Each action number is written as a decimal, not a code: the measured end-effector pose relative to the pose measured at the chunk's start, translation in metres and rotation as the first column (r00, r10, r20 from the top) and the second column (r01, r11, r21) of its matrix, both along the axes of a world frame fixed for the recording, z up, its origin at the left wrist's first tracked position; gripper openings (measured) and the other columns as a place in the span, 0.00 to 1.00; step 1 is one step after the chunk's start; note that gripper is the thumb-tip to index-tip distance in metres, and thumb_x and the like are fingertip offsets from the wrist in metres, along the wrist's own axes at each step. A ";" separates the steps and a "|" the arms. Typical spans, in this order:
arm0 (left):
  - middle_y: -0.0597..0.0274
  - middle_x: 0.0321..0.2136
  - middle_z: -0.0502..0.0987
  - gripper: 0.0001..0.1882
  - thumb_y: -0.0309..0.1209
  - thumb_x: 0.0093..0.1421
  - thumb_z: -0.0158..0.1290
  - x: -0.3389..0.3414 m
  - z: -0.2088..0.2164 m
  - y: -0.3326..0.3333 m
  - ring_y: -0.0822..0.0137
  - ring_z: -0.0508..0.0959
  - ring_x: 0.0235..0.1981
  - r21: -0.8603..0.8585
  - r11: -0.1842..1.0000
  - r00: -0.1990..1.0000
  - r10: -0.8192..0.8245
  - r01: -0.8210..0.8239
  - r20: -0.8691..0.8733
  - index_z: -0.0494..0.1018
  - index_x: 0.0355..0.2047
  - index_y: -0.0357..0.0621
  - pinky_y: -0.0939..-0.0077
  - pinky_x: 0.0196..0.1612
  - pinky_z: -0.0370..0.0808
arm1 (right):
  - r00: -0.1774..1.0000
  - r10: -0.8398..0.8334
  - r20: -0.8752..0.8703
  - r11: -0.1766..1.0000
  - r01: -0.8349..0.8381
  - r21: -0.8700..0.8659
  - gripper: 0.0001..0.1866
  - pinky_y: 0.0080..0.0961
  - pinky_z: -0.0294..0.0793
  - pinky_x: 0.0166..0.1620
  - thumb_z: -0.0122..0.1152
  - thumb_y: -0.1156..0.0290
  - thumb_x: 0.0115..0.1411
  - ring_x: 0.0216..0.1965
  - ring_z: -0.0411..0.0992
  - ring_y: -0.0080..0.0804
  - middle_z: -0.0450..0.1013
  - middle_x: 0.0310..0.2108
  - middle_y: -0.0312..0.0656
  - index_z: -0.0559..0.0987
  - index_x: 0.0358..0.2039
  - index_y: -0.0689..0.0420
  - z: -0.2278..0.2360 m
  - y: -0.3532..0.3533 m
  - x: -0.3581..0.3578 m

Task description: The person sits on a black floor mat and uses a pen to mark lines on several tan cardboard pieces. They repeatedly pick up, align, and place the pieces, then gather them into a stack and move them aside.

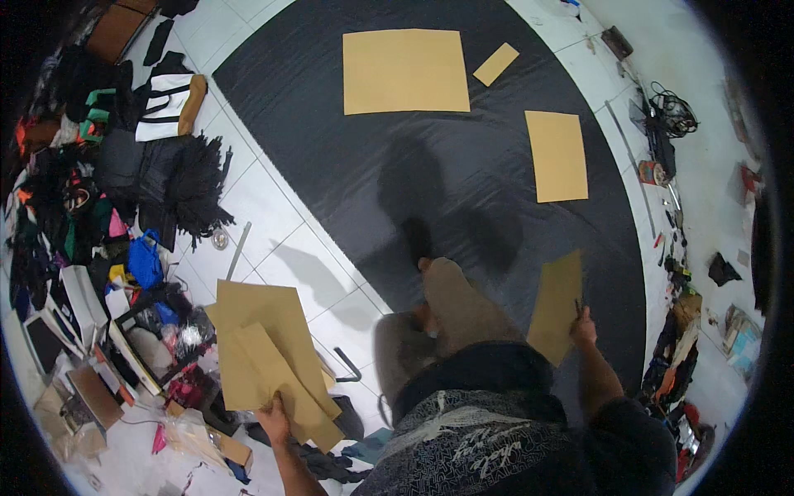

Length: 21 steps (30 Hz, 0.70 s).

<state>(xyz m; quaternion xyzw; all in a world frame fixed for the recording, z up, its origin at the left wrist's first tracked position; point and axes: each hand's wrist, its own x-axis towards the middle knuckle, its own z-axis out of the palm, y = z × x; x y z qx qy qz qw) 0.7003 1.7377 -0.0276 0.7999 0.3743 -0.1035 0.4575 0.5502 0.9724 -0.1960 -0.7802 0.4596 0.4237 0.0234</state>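
A large, smooth tan sheet (256, 306), roughly rectangular, was gripped near its lower edge in the left hand (273, 419), with narrower tan pieces (271, 357) overlapping its front and slanting down to the right. A plain tan panel (554, 304), longer than wide and tilted, showed against the black floor covering (331, 165), its right edge at the right hand (584, 327), beside a small dark object (578, 307) too tiny to identify.

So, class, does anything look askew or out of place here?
Mildly: the small tan strip lies slanted, while the large tan sheet beside it sits roughly straight. At left, bags and other belongings form a jumbled heap along the floor. I see no obvious spill.
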 end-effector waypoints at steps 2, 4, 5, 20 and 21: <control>0.48 0.46 0.73 0.20 0.23 0.58 0.55 0.001 0.002 0.025 0.58 0.74 0.46 0.123 0.990 0.998 -0.067 0.064 0.020 0.65 0.49 0.27 0.67 0.52 0.69 | 0.986 -0.072 -0.150 0.997 0.076 0.018 0.37 0.44 0.73 0.48 0.49 0.66 0.61 0.48 0.73 0.49 0.72 0.48 0.53 0.46 0.68 0.48 0.027 0.063 0.050; 0.48 0.46 0.73 0.20 0.24 0.58 0.55 0.014 0.007 0.035 0.59 0.74 0.46 0.250 0.964 0.995 -0.095 0.094 -0.009 0.65 0.49 0.27 0.67 0.51 0.69 | 0.986 -0.149 -0.075 0.989 0.148 -0.023 0.34 0.45 0.73 0.48 0.48 0.66 0.61 0.47 0.73 0.50 0.73 0.46 0.56 0.49 0.66 0.46 0.027 0.079 0.040; 0.49 0.46 0.73 0.20 0.24 0.58 0.55 0.020 0.015 0.038 0.59 0.74 0.46 0.100 0.992 0.997 -0.080 0.077 0.023 0.65 0.49 0.27 0.67 0.52 0.69 | 0.987 -0.147 -0.061 0.989 0.145 -0.024 0.33 0.45 0.73 0.47 0.49 0.66 0.61 0.47 0.73 0.51 0.73 0.46 0.57 0.50 0.66 0.45 0.029 0.092 0.032; 0.50 0.44 0.75 0.18 0.21 0.56 0.53 0.169 -0.016 0.242 0.61 0.75 0.43 -0.043 0.670 0.670 -0.742 0.741 -0.017 0.67 0.47 0.26 0.70 0.49 0.70 | 0.639 -0.741 0.207 0.666 0.739 0.101 0.15 0.50 0.73 0.44 0.40 0.69 0.62 0.43 0.73 0.60 0.74 0.40 0.59 0.60 0.49 0.51 0.043 0.510 -0.147; 0.50 0.44 0.75 0.18 0.20 0.56 0.52 0.181 -0.015 0.257 0.61 0.75 0.43 -0.055 0.641 0.637 -0.767 0.766 -0.074 0.67 0.47 0.27 0.70 0.49 0.70 | 0.626 -0.747 0.223 0.658 0.744 0.116 0.15 0.51 0.73 0.43 0.40 0.68 0.61 0.42 0.74 0.59 0.74 0.38 0.60 0.60 0.49 0.52 0.053 0.537 -0.142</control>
